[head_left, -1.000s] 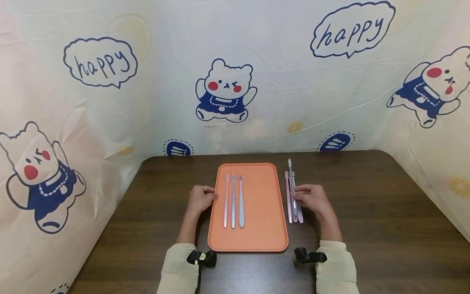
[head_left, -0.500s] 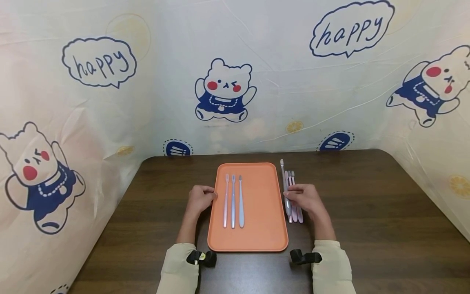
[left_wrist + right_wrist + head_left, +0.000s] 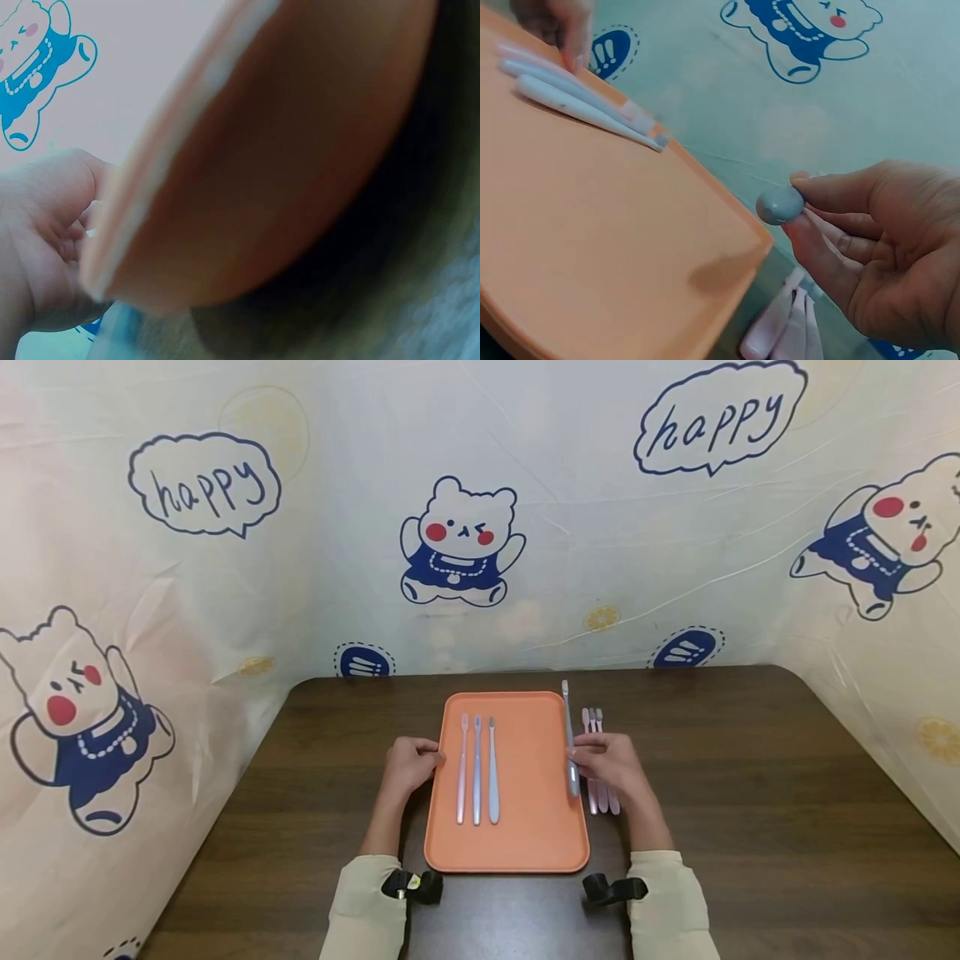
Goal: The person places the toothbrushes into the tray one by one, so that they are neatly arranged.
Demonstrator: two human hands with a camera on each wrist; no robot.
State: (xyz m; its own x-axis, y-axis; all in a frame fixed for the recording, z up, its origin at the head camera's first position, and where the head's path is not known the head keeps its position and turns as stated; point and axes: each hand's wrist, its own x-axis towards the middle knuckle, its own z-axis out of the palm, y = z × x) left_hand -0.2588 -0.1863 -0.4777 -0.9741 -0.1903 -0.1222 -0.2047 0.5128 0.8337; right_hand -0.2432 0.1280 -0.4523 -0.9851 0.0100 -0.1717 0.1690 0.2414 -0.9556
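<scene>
An orange tray lies on the table, its left rim gripped by my left hand. Three toothbrushes lie side by side in its left half: pink, bluish-purple and light blue. Between thumb and fingertips, my right hand pinches a grey toothbrush above the tray's right rim, head pointing away. The right wrist view shows its rounded handle end toward the camera. Several pinkish-purple toothbrushes lie right of the tray, partly hidden behind the right hand.
The dark wooden table runs out to both sides of the tray. A printed cloth with bears and "happy" bubbles hangs along its back and sides. In the left wrist view the tray's blurred underside blocks much of the scene.
My right hand has moved left with the grey toothbrush, from above the loose toothbrushes to over the tray's right rim. My left hand and the three toothbrushes in the tray have stayed put.
</scene>
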